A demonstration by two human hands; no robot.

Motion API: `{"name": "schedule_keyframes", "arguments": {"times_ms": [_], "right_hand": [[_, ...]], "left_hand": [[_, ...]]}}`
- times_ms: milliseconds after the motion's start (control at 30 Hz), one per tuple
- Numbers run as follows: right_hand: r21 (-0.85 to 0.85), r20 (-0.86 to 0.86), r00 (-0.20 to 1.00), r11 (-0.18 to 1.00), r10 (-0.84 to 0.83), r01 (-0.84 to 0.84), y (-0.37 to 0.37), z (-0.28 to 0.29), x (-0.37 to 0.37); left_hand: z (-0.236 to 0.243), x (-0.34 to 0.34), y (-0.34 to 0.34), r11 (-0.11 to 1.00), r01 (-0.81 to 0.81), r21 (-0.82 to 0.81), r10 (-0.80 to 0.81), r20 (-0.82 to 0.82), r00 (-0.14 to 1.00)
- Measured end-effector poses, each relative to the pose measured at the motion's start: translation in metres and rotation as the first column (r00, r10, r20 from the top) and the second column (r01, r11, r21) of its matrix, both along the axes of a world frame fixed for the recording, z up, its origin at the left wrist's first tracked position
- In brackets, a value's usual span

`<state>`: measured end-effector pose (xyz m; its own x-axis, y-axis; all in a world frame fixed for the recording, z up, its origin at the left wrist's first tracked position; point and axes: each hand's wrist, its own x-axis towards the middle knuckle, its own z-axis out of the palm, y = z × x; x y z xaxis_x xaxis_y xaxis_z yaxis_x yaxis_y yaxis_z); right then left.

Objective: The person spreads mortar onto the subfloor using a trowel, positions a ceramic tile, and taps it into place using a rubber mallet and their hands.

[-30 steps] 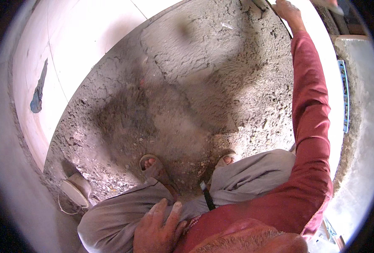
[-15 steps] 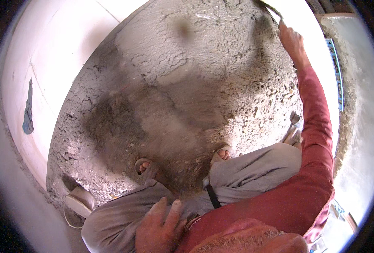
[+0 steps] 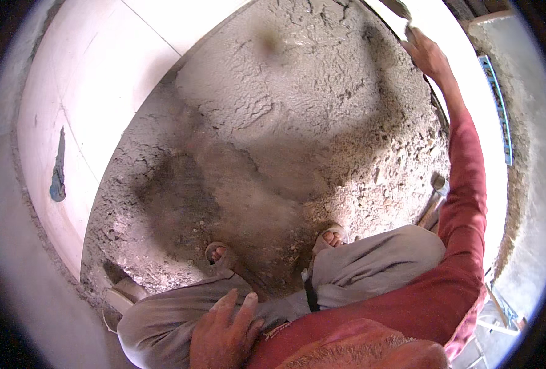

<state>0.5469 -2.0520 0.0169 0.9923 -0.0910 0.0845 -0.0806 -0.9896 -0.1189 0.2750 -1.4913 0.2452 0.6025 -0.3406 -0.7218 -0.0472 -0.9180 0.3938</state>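
Note:
My right hand [image 3: 429, 56] reaches far forward at the upper right and is closed on the handle of a trowel [image 3: 398, 8]. The trowel's dark blade lies over the pale tiles beside the wet mortar bed [image 3: 236, 86], partly cut off by the picture's upper edge. On my left thigh rests my left hand [image 3: 225, 329], its fingers stretched and apart, with nothing in it. The mortar is smooth and wet at the far side, rough and crumbly nearer my sandalled feet.
Light tiles [image 3: 125, 67] border the mortar on the left, with a blue-grey smeared object [image 3: 59, 169] on them. A hammer [image 3: 432, 206] lies by my right knee. A pale bucket [image 3: 120, 300] stands beside my left knee. A blue strip-shaped thing [image 3: 497, 111] is at the right.
My right hand has shifted slightly, and the trowel now lies over the tiles rather than at the mortar's edge. My left hand stays on the thigh. The whole view has tilted a little.

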Motion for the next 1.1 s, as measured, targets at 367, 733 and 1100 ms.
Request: {"name": "schedule_keyframes", "arguments": {"times_ms": [367,733,1100], "right_hand": [[-0.530,0.413,0.844,0.844,0.343,-0.083,0.072,-0.107,0.166],[-0.425,0.292,0.879,0.874,0.377,-0.234,0.103,-0.044,0.096],[-0.511,0.163,0.897,0.813,0.410,-0.279,0.127,-0.008,0.131]], "left_hand": [[-0.006,-0.013,0.010,0.953,-0.214,0.212,0.228,-0.042,0.973],[-0.006,0.004,0.014,0.949,-0.239,0.207,0.256,-0.063,0.965],[-0.012,0.005,0.012,0.980,-0.140,0.141,0.152,-0.077,0.985]]}}
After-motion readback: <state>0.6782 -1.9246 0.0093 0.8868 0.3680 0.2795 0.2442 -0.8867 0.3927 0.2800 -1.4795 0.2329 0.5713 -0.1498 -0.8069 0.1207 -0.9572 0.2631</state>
